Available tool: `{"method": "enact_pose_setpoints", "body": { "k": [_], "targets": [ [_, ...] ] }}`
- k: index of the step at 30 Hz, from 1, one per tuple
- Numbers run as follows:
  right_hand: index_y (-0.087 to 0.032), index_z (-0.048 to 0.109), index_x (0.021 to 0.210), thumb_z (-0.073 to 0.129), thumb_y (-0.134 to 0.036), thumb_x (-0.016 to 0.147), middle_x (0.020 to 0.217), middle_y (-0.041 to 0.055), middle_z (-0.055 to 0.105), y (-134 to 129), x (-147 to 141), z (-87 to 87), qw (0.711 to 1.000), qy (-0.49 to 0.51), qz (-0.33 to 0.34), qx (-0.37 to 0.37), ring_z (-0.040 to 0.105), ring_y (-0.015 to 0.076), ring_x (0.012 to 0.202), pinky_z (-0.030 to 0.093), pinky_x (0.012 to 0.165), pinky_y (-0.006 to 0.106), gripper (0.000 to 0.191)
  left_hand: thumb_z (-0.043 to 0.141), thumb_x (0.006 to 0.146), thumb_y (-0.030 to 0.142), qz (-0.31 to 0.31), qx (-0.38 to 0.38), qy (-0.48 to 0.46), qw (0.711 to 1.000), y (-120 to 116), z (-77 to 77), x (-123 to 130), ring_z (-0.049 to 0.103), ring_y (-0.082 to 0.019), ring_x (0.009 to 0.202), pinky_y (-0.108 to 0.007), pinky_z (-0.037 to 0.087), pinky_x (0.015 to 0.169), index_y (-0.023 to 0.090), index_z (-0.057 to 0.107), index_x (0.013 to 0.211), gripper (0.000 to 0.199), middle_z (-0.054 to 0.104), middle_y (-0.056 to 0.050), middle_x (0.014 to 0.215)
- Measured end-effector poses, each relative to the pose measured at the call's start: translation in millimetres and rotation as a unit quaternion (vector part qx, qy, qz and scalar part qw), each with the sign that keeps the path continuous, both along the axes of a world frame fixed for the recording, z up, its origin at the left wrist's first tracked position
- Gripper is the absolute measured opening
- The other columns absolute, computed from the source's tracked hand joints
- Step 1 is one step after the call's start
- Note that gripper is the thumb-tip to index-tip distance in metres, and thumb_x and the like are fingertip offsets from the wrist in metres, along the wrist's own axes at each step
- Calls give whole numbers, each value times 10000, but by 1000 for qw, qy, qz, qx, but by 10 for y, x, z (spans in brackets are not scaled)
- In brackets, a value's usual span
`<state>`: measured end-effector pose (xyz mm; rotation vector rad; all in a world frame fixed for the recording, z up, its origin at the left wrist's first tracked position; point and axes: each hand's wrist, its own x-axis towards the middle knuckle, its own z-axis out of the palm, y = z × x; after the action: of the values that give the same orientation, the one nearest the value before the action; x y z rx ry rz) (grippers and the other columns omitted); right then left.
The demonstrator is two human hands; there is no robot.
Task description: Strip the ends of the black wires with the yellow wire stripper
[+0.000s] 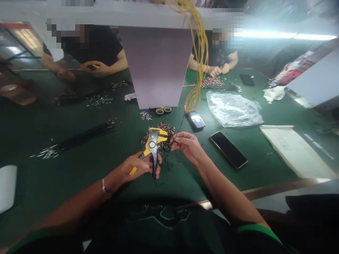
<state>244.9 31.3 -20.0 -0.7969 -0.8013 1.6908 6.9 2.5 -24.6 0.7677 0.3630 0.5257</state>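
My left hand [143, 165] is wrapped round the handles of a yellow and black wire stripper [152, 144], its jaws facing right. Just right of the jaws, my right hand [186, 145] pinches a thin dark wire [181, 123], which runs up from the fingertips toward the phone. The jaws and the pinched fingers are a short way apart. Beneath and behind the tool lies a pile of short copper-ended wire scraps [165, 128]. Several small dark bits are scattered on the green tabletop [182, 180] below it.
A bundle of black wires [84, 137] lies to the left. Tape rolls [163, 110], a keypad phone [196, 119], a smartphone [228, 150], a plastic bag [233, 109] and a paper pad [293, 151] lie around. Yellow wires [200, 42] hang from the shelf. Two people sit opposite.
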Motion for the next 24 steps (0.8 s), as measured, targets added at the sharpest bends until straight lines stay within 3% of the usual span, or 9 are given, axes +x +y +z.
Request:
{"method": "enact_pose_setpoints", "body": {
  "k": [6, 13, 18, 24],
  "targets": [
    [-156, 685, 737, 820, -228, 673, 685, 20, 746, 75, 59, -23, 1000, -11, 7, 14, 658, 123, 477, 614, 494, 258, 166, 638, 623, 169, -34, -19, 9, 999, -31, -57, 12, 670, -260, 810, -437, 535, 764, 120, 640, 1097, 476, 649, -114, 965],
    [-153, 726, 743, 815, -216, 678, 618, 1, 720, 7, 104, 69, 990, -86, 97, 54, 590, 107, 367, 517, 374, 229, 127, 641, 629, 156, -38, -13, 10, 999, -52, -120, 15, 671, -258, 789, -438, 538, 761, 101, 637, 1092, 467, 677, -121, 899],
    [-164, 745, 756, 821, -218, 690, 668, 14, 732, -63, 225, 208, 987, -100, 85, 97, 638, 122, 442, 542, 463, 254, 114, 637, 630, 159, 4, -6, 2, 1000, 23, -104, -41, 676, -262, 805, -434, 549, 740, 105, 648, 1088, 461, 652, -127, 1004],
    [-172, 798, 817, 820, -267, 707, 733, 38, 758, -183, 250, 258, 989, -119, 62, 67, 712, 163, 574, 593, 604, 302, 147, 622, 638, 149, 52, 5, -5, 999, 95, -21, -75, 654, -245, 822, -439, 551, 766, 126, 652, 1055, 419, 657, -130, 1039]
  ]
}}
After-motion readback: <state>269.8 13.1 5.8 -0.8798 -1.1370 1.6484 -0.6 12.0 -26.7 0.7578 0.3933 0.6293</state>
